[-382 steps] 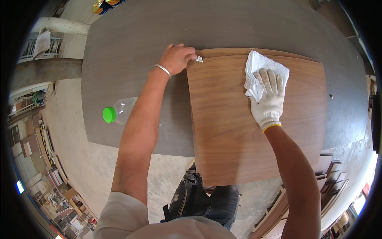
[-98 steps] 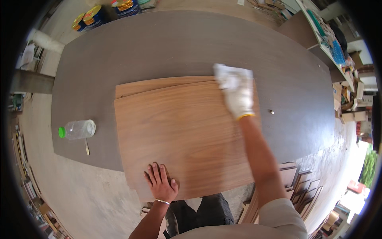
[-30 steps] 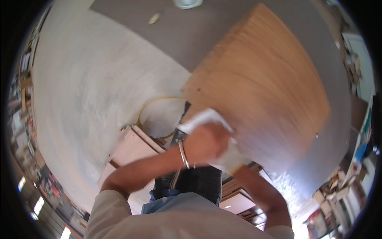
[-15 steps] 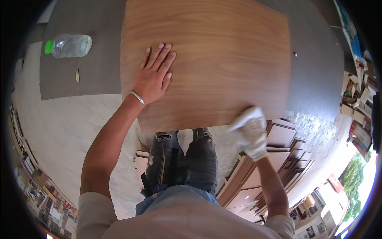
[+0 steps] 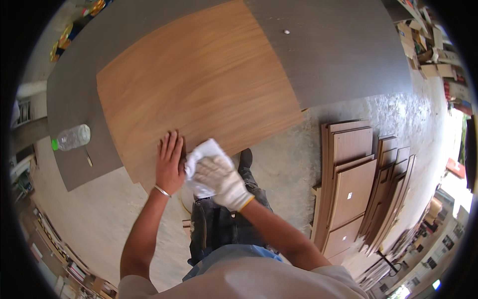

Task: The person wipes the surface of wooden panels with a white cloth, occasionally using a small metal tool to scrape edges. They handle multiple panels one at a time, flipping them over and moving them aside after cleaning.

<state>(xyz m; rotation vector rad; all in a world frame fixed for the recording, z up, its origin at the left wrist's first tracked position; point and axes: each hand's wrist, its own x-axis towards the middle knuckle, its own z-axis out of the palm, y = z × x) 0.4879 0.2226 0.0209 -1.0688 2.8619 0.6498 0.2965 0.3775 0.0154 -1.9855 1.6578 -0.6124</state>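
Observation:
A wood-grain board [image 5: 199,84] lies on the dark grey table top [image 5: 343,55]. My bare left hand [image 5: 171,163], with a silver bracelet at the wrist, rests flat on the board's near edge, fingers stretched and holding nothing. Close beside it, my right hand [image 5: 224,185] in a white knitted glove presses a folded white cloth [image 5: 213,149] at that same edge. Part of the cloth is hidden under the gloved fingers.
On the table's left part lie a clear plastic bottle [image 5: 73,137] with a green cap and a small slim tool [image 5: 89,158]. A small white bit [image 5: 286,32] sits right of the board. Stacked brown panels [image 5: 352,187] stand on the floor to the right.
The view has turned, so the board now sits slanted. My gloved hand has moved left with the cloth, up beside my left hand. The left hand is now nearer the board's near edge.

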